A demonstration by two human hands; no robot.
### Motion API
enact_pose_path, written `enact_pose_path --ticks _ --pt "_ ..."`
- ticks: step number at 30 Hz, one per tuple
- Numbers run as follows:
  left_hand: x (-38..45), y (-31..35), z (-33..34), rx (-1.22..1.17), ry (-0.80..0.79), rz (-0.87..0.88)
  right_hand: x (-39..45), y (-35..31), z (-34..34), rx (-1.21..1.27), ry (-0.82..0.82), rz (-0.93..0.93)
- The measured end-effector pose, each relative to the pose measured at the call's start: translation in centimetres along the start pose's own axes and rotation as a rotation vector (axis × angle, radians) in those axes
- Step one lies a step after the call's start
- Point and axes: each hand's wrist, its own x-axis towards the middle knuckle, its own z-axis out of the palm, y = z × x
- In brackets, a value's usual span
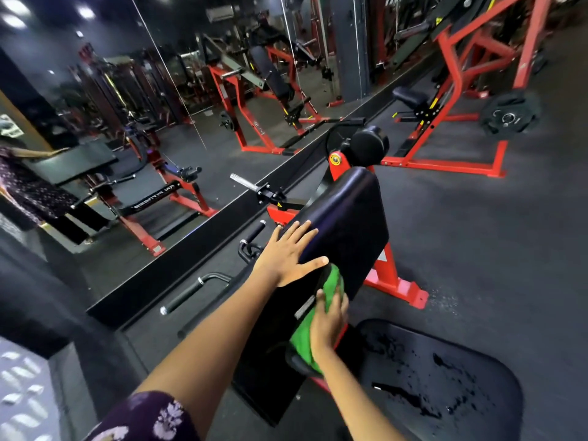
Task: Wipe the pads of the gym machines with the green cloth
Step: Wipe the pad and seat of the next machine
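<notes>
The green cloth (321, 316) is pressed to the right edge of the slanted black pad (343, 218) by the right hand (329, 323), fingers curled over it — the left hand (289, 253) is laid flat, fingers spread, near the pad's left edge. A droplet-speckled seat pad (445, 377), dark rubber floor (477, 233) and wall mirror (127, 106) are seen around.

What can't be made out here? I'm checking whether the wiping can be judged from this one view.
- Head view: the pad face under the green cloth, hidden by the cloth and right hand.
- Pad under the flat left hand.
- Seat wetness: its near edge is cut off.
</notes>
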Motion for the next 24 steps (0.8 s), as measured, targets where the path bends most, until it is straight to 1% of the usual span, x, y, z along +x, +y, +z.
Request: enact_pose_path --ticks 1,2,3,5,7,10,11,12,15,17,18,19,21,22,24 --pt "-0.1 0.0 0.0 0.003 0.003 0.001 -1.5 0.4 0.0 -0.014 -0.014 -0.101" --pt "-0.1 -0.1 -0.1 0.006 0.004 0.005 -2.6 1.3 -0.1 -0.016 -0.017 -0.146" --pt "-0.1 -0.1 -0.1 0.011 0.001 0.008 -3.0 2.1 -0.4 0.000 -0.037 -0.123" --pt "0.0 -0.1 0.2 0.036 0.001 0.014 -1.5 3.2 -0.8 0.029 -0.052 0.020" --pt "0.2 -0.2 0.2 0.047 0.003 0.010 1.5 3.2 -0.6 0.021 -0.001 0.195" --pt "0.3 -0.2 0.2 0.054 0.008 0.004 4.8 1.6 -0.1 0.032 0.078 0.311" --pt "0.3 -0.1 0.2 0.047 0.007 0.003 5.0 1.2 0.0 0.040 0.080 0.296" --pt "0.3 0.0 0.3 0.035 0.006 0.001 4.6 0.8 -0.1 0.043 0.066 0.229" --pt "0.3 -0.1 0.1 0.015 0.002 -0.009 1.8 0.7 -0.1 0.013 -0.051 -0.085" --pt "0.3 -0.2 0.1 0.018 -0.007 -0.008 0.4 2.3 0.0 -0.016 -0.049 -0.141" --pt "0.2 -0.1 0.2 0.020 -0.017 -0.008 0.8 3.2 -0.1 0.004 -0.014 -0.093" --pt "0.1 0.0 0.3 0.024 -0.023 -0.007 1.6 3.8 -0.2 0.039 0.022 -0.003" --pt "0.0 0.1 0.4 0.028 -0.023 -0.007 4.7 3.2 -0.4 0.084 0.074 0.205" --pt "0.0 0.1 0.3 0.020 -0.017 -0.010 6.1 2.1 -0.5 0.091 0.078 0.265" --pt "0.2 -0.1 0.2 -0.022 0.003 -0.015 8.4 -0.5 -0.1 0.110 0.075 0.261"
